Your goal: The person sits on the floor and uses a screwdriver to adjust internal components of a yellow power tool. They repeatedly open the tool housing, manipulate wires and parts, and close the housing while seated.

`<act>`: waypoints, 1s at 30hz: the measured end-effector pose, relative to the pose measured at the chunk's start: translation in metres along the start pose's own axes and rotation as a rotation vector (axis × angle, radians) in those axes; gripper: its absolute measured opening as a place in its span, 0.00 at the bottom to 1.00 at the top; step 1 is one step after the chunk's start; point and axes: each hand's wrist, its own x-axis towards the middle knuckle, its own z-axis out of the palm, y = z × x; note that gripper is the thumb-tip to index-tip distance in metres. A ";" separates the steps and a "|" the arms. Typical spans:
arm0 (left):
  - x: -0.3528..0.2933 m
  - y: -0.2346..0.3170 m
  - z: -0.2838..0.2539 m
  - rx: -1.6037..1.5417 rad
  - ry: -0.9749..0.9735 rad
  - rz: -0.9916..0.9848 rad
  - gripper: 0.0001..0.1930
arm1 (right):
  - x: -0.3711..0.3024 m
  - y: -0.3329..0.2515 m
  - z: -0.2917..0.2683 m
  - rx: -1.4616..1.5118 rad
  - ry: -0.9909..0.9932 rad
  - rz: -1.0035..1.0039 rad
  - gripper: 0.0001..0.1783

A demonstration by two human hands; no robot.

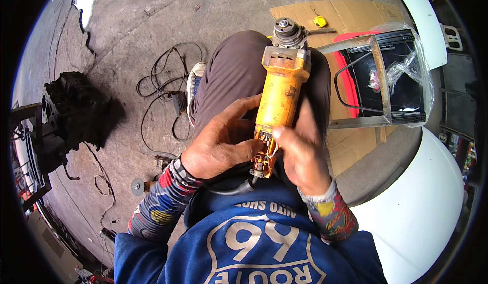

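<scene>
An orange angle grinder (278, 98) rests on my lap, its metal gear head pointing away from me and no disc on its spindle. The rear housing is uncovered, baring wires and small parts (264, 152). My left hand (216, 146) is closed around the grinder's left side, fingers going behind it and thumb at the bared parts. On the other side, my right hand (305, 162), slightly blurred, has its thumb over the wiring's edge while its other fingers are partly hidden beside the body. A dark cord (239, 188) leaves the rear end.
Cable coils (160, 80) lie on the concrete floor by my shoe. An engine block (73, 111) stands at left, near a disc tool (138, 186). To the right are cardboard (351, 152), a metal frame (384, 80), a yellow tape measure (319, 21) and white panels (417, 202).
</scene>
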 end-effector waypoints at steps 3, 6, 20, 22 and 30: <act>0.003 -0.005 0.004 0.017 0.024 0.023 0.39 | -0.021 0.001 -0.004 -0.095 -0.059 0.067 0.41; 0.006 -0.008 0.006 0.067 0.027 0.035 0.39 | -0.033 0.003 -0.009 -0.078 -0.021 0.124 0.41; 0.012 -0.016 0.012 0.079 0.103 0.105 0.38 | -0.022 0.003 -0.012 -0.194 0.001 0.155 0.33; 0.014 -0.018 0.015 0.083 0.143 0.140 0.37 | -0.020 0.002 -0.013 -0.251 0.019 0.161 0.31; 0.017 -0.019 0.016 0.053 0.186 0.078 0.34 | -0.011 -0.007 -0.009 -0.277 0.034 0.199 0.32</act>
